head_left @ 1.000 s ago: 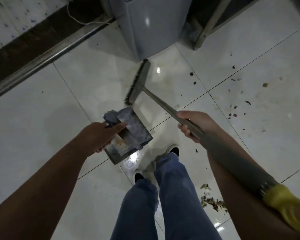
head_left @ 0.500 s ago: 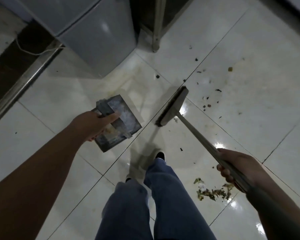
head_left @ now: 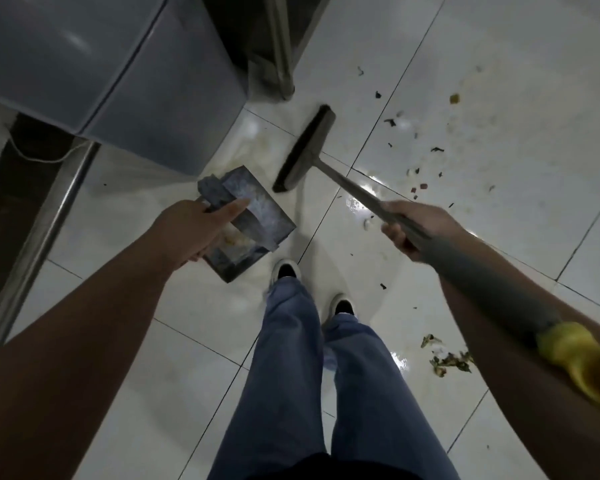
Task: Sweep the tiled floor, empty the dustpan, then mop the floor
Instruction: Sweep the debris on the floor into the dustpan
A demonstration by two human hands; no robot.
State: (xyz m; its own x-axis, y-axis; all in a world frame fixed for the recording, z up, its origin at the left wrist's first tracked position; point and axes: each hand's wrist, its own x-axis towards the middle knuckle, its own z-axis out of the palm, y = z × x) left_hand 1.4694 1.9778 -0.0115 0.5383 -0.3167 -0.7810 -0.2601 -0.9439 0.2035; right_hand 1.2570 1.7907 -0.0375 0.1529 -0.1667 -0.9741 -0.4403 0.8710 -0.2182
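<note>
Sweeping resumes: broom (head_left: 305, 148), gripped by the right hand (head_left: 413, 226), has swung back to 12 o'clock near the cabinet (head_left: 118, 81), while the left hand (head_left: 194, 230) clasps the dustpan (head_left: 257, 216) off the floor, scraps (head_left: 447, 362) lying at 4 o'clock.

home kitchen corner, glossy white tiled floor (head_left: 499, 220); grey fridge (head_left: 125, 81), food scraps (head_left: 451, 362) strewn about
</note>
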